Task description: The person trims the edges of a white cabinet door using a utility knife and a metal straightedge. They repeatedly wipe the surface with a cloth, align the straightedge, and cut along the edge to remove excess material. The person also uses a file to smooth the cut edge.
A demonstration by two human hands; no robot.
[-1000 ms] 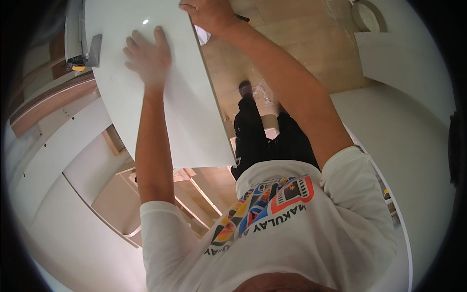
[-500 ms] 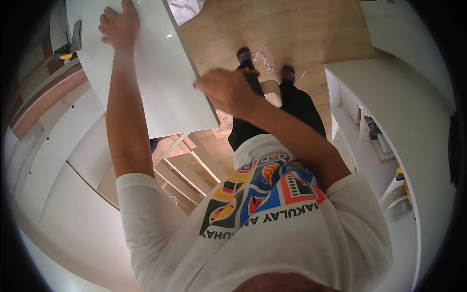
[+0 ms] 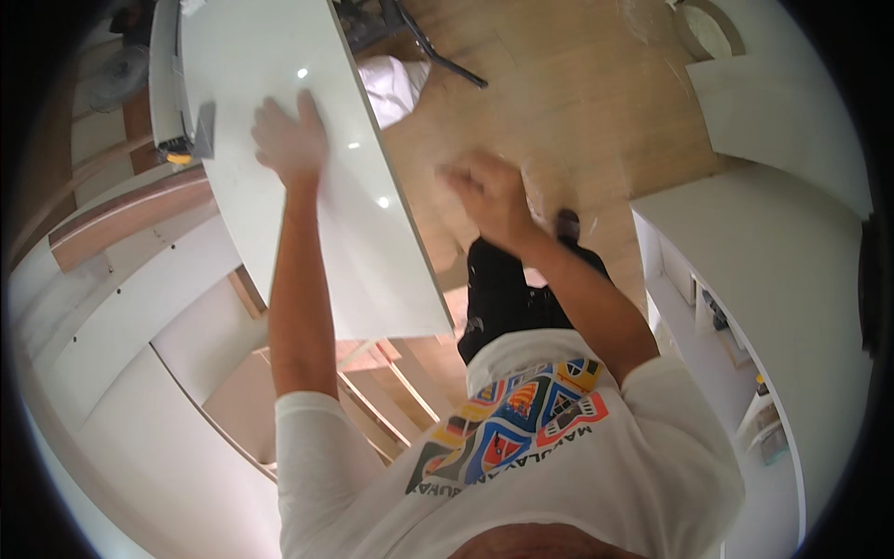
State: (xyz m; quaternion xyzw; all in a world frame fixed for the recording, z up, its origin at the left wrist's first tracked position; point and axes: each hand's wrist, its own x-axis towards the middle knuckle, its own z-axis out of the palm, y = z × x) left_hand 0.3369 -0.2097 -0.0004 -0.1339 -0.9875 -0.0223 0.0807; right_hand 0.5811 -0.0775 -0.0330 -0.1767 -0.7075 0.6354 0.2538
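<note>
A long glossy white panel [image 3: 368, 270] lies in front of me on the left, its right edge running away from me. My left hand [image 3: 293, 144] rests flat on it with fingers spread, somewhat blurred. Off the panel's right edge, over the floor, my right hand [image 3: 492, 196] is raised with curled fingers. Motion blurs it, and whatever it may hold cannot be made out. A grey flat plate [image 3: 205, 130] stands at the panel's left edge, beside a small yellow and black object [image 3: 177, 156].
A white cabinet [image 3: 764, 233] with open shelves of items stands on the right. Wooden strips [image 3: 391, 405] lie below the panel's near end. Farther off are a white cloth [image 3: 391, 88], a black metal leg [image 3: 442, 58] and a fan [image 3: 116, 79].
The view has shifted, showing more of the far floor. My right hand has moved from the panel's right edge out over the floor. My left hand stays on the panel, fingers now more spread.
</note>
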